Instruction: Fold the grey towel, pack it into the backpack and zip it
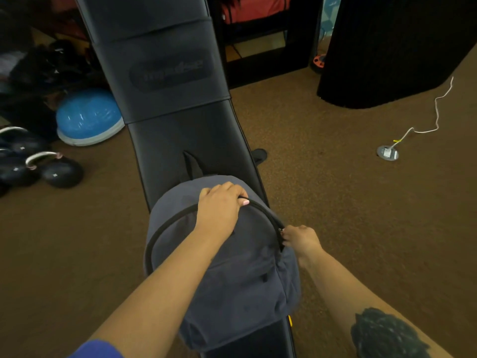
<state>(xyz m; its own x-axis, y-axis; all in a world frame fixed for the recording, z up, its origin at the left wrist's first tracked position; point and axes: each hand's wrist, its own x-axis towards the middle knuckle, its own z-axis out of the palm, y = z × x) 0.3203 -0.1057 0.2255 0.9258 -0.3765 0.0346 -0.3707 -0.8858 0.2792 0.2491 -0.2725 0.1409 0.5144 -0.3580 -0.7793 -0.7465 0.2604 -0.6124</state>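
Backpack (232,275) lengthwise on bench (180,130), top away

Nothing here you can read. The bench backrest (165,71) carries a dark oval logo patch (171,71), lettering too blurred to make out. The kettlebells (62,173) show small pale stickers, also too small for you to read.

Left hand (220,208) is covering the backpack's (232,267) top. Right hand (300,240) is hiding the zipper pull (281,229), apparently pinched. Bench logo (173,71) is blurring past reading. Frame edge is cutting both forearms.
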